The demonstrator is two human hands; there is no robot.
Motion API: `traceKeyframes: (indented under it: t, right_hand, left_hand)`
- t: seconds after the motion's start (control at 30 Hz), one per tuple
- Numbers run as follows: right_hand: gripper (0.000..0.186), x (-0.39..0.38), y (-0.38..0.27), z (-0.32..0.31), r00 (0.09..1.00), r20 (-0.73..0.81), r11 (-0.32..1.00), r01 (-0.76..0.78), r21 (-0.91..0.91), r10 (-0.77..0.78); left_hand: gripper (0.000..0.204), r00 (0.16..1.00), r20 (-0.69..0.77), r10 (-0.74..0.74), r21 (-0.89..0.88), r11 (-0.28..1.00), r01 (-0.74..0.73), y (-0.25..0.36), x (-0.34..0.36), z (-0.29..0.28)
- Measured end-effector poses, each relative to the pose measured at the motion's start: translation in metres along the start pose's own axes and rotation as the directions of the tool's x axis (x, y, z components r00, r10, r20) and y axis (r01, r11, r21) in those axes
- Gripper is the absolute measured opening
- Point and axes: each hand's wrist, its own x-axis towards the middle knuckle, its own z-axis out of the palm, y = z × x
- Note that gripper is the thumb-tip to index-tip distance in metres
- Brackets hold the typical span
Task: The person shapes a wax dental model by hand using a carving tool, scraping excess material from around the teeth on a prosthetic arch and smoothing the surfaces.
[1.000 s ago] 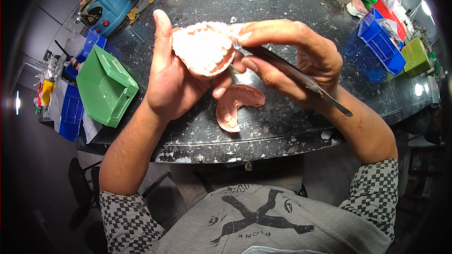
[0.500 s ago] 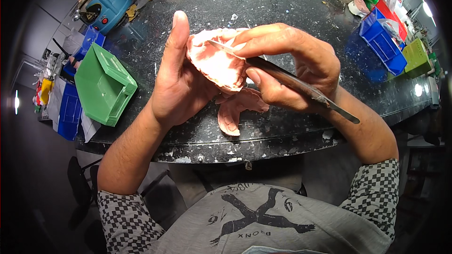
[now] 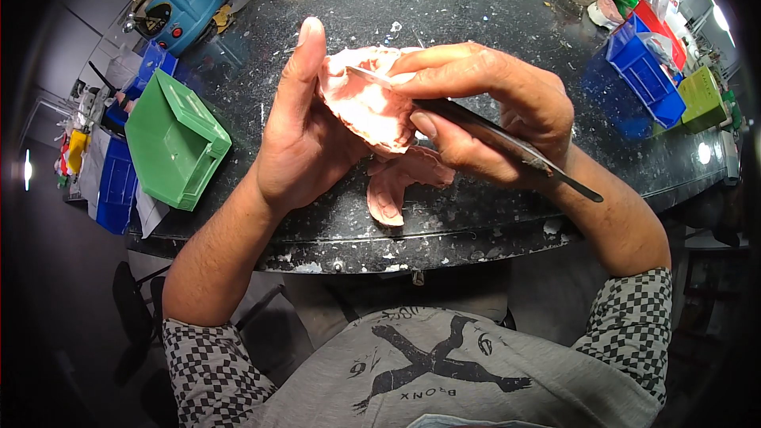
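Knife (image 3: 495,135) at a pink cast (image 3: 363,109)
Left hand (image 3: 297,150) cradles the cast; right hand (image 3: 507,107) grips the knife; curved pink piece (image 3: 387,196) beneath on the worktop (image 3: 491,226)

White-flecked black workbench (image 3: 483,20), curved pink piece (image 3: 386,198) near its front edge, blue machine (image 3: 188,6) at back left.

The upper view is filled by a black table (image 3: 468,12), its surface scuffed and flecked with white, its front edge chipped; grey floor (image 3: 83,277) is shown at lower left; bright lights are seen at far left and upper right.
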Motion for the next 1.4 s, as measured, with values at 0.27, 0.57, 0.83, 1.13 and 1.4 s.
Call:
traceKeyframes:
  t: [0.27,0.57,0.83,1.13,1.4]
  right_hand:
    - [0.028,-0.002,0.000,0.000,0.999,0.033,0.999,-0.028,0.043,0.026]
    - [0.023,-0.005,-0.004,0.000,0.992,0.067,0.990,-0.115,0.080,0.109]
    - [0.026,-0.010,0.002,0.001,0.991,0.102,0.996,-0.089,0.025,0.086]
    - [0.033,-0.017,0.002,0.001,0.985,0.145,0.982,-0.118,0.146,0.097]
    - [0.027,-0.015,0.018,0.011,0.999,-0.042,1.000,-0.016,-0.026,0.015]
  left_hand:
    - [0.086,0.999,-0.041,0.026,0.051,0.998,-0.024,-0.004,0.001,0.003]
    - [0.079,0.998,-0.004,0.057,-0.015,0.998,-0.057,-0.010,-0.001,-0.001]
    - [0.079,0.973,-0.229,0.017,0.156,0.988,0.019,-0.014,-0.002,0.007]
    - [0.076,0.999,-0.049,-0.008,0.018,1.000,0.008,-0.014,-0.003,-0.001]
    - [0.076,0.954,-0.295,-0.056,-0.043,0.998,0.045,-0.013,0.009,0.009]
